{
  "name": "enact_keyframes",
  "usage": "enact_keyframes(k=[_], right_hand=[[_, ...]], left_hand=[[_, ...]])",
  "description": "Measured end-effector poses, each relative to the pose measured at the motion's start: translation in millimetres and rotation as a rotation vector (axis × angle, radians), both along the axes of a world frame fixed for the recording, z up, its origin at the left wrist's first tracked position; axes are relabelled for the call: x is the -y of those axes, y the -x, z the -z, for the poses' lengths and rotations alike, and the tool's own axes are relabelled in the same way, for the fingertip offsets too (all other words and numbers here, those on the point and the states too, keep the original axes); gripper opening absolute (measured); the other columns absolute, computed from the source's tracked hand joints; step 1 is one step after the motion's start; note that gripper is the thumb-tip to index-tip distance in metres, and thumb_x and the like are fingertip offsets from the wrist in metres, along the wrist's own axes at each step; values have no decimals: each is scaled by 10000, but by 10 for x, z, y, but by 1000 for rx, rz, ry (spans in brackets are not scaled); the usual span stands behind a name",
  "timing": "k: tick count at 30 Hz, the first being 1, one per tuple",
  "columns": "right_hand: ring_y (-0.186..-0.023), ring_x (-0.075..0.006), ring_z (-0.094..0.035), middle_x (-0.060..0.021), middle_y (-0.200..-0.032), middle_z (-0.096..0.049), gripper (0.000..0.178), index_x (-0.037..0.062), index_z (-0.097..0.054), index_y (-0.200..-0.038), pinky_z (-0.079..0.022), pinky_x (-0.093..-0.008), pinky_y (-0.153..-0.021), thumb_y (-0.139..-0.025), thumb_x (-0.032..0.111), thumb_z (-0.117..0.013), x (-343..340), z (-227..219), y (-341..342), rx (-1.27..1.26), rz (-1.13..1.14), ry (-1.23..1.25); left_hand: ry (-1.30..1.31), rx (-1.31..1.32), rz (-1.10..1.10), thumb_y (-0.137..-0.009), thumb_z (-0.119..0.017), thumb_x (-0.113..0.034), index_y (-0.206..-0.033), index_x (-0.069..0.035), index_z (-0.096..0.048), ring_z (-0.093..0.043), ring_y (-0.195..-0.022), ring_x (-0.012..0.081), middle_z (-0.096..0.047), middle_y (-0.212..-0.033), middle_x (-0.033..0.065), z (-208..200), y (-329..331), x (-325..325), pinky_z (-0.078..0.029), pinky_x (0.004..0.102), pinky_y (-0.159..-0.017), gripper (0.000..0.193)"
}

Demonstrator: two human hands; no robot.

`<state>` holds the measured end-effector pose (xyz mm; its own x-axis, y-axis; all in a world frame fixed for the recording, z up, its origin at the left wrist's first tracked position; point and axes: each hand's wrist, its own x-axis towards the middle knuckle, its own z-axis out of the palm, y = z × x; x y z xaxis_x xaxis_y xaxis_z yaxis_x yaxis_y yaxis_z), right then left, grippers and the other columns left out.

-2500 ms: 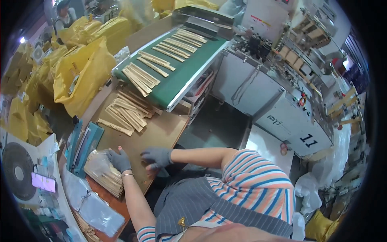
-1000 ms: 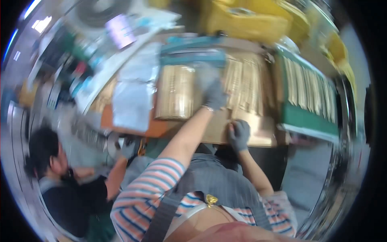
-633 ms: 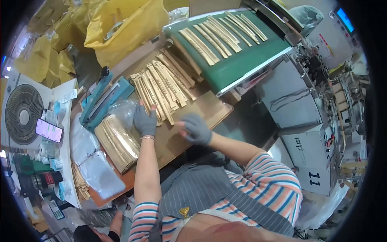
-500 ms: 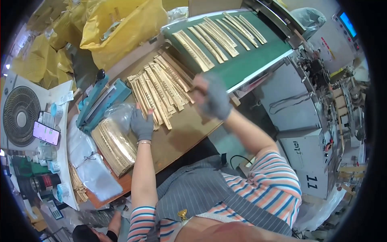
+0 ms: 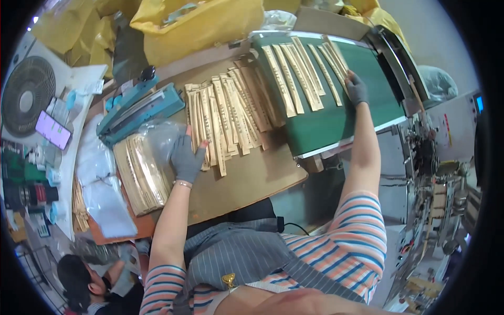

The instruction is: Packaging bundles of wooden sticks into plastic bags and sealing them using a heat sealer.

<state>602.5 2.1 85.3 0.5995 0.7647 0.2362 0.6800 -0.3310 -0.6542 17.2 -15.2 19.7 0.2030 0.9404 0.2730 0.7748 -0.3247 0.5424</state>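
Observation:
Long narrow tan paper packets with dark print lie in a heap (image 5: pixel 223 118) on the brown board. My left hand (image 5: pixel 188 159), in a grey fingerless glove, rests at the heap's lower left edge with its fingers apart, holding nothing. More of these packets lie in a slanting row (image 5: pixel 294 76) on the green conveyor belt (image 5: pixel 367 118). My right hand (image 5: pixel 357 89), gloved alike, reaches over the belt. Its bent fingers close on the edge of the rightmost packets (image 5: pixel 334 59), which look slightly blurred; the fingertips are partly hidden.
A teal bag sealer (image 5: pixel 142 113) stands left of the heap. Below it lies a clear bag of packed packets (image 5: pixel 142 173), beside flat plastic bags (image 5: pixel 102 197). A yellow sack (image 5: pixel 197 34) is behind the board. Another person (image 5: pixel 79 283) works at the lower left.
My right hand has moved from above the heap's right side to the right end of the row on the belt. My left hand stays beside the heap. The whole view has turned.

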Motion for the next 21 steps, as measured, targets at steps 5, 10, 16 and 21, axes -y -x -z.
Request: enact_keyframes(k=[5, 10, 16, 21], right_hand=[[-1080, -343, -559, -175, -1153, -594, 332, 61, -563, -1191, -453, -355, -908, -909, 225, -501, -103, -136, 1499, 364, -450, -96], [-1099, -401, -514, -215, -1169, -564, 501, -1, -518, -1190, -407, -427, -949, -899, 406, -495, -42, -385, 3196, 385, -566, 55], [-1132, -401, -528, -295, -1198, -536, 865, -69, -489, -1206, -430, -435, -939, -762, 672, -538, -787, 408, 3029, -306, -11, 361], [-958, -315, -624, -214, -1014, -644, 796, -65, -585, -1087, -486, -371, -849, -688, 617, -681, -701, 381, 3895, -449, -546, 447]], left_hand=[[-24, -19, -10, -834, -605, -440, -1285, 11, -466, -521, -1104, 373, -552, -1186, 244, 40, 5, -30, -411, 405, -949, 653], [-9, 10, -42, -867, -549, -468, -1292, 25, -449, -486, -1159, 377, -520, -1240, 251, 62, 79, -18, -374, 402, -992, 658], [430, 699, -232, -865, -550, -530, -1356, 25, -377, -448, -1224, 295, -475, -1326, 192, -489, -410, -257, -344, 361, -1011, 761], [814, 1177, -36, -775, -701, -464, -1167, -20, -556, -534, -1023, 149, -580, -1115, 39, -46, -219, -784, -427, 284, -883, 610]])
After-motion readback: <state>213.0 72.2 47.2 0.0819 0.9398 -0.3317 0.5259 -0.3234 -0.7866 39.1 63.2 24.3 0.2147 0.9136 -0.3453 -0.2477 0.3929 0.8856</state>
